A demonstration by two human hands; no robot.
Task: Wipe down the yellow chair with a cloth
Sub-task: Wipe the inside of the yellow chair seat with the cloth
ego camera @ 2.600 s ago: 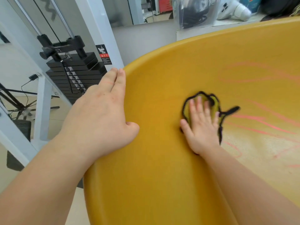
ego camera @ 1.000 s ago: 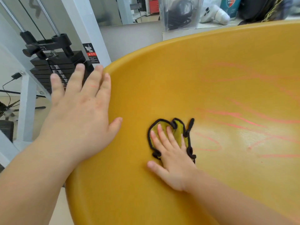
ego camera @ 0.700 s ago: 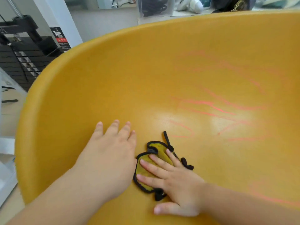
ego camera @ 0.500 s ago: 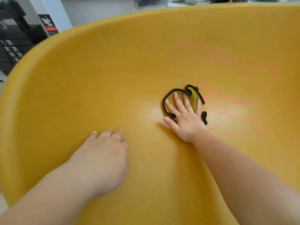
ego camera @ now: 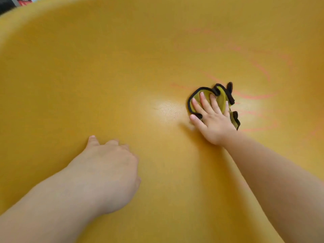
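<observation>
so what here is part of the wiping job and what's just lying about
Job: yellow chair, cloth, right hand pressing the cloth, left hand resting on the chair, pink marks.
Lying about: dark and red thing, top-left corner, too blurred to name.

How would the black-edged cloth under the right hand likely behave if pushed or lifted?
Probably floppy: the cloth lies bunched in folds, its black edge looping. It likely slides easily, since the yellow chair looks smooth and glossy. Pressed only by the right hand with flat fingers, it would probably droop if lifted.
</observation>
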